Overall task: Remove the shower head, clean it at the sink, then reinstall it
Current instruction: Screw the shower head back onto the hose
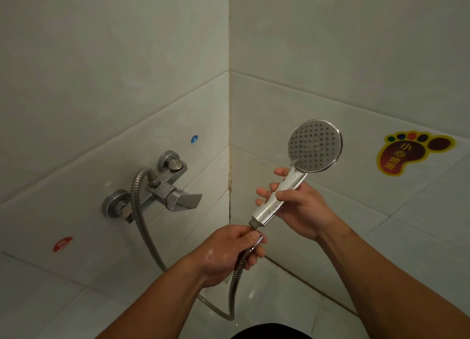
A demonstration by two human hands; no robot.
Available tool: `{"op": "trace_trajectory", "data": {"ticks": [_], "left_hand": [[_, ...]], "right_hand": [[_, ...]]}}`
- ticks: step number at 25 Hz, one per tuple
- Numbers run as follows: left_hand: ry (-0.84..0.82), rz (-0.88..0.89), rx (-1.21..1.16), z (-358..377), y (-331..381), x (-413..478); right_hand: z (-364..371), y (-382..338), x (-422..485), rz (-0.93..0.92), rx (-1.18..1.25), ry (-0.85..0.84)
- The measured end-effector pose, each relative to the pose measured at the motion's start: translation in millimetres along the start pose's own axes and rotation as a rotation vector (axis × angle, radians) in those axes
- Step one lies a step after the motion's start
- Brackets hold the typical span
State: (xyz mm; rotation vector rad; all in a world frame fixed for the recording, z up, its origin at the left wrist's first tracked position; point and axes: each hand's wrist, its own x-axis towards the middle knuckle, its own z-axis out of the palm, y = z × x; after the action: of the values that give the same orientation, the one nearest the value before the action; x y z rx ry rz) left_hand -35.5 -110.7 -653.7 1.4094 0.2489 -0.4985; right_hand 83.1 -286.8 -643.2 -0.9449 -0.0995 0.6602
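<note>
Currently, right hand [300, 206] grip wrapped around shower head [302, 160] handle, left hand [229, 252] pinching hose [236, 275] nut.

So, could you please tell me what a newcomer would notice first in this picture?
Probably the chrome shower head, held up right of centre by the right hand, while the left hand pinches the hose nut just below its threaded end. Next, the bright foot-shaped sticker on the right wall and the steel mixer tap at left.

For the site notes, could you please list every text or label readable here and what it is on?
"小心地滑": on the foot-shaped sticker, right wall.
Blue sticker above the tap: one character, too small to read.
Red sticker, left wall: text too blurred to read.
Shower head: no text visible.
</note>
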Motion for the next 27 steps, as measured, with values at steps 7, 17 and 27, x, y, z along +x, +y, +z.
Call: {"op": "trace_trajectory", "data": {"ticks": [7,17,27], "left_hand": [[-0.001,0.011,-0.228,4,-4,5],[-0.116,0.039,-0.300,-4,3,8],[-0.005,0.075,-0.284,-4,6,19]], "right_hand": [[28,-2,4,-0.095,0.182,0.205],[41,-6,8,-0.181,0.204,0.244],[47,-10,10,-0.201,0.095,0.342]]}}
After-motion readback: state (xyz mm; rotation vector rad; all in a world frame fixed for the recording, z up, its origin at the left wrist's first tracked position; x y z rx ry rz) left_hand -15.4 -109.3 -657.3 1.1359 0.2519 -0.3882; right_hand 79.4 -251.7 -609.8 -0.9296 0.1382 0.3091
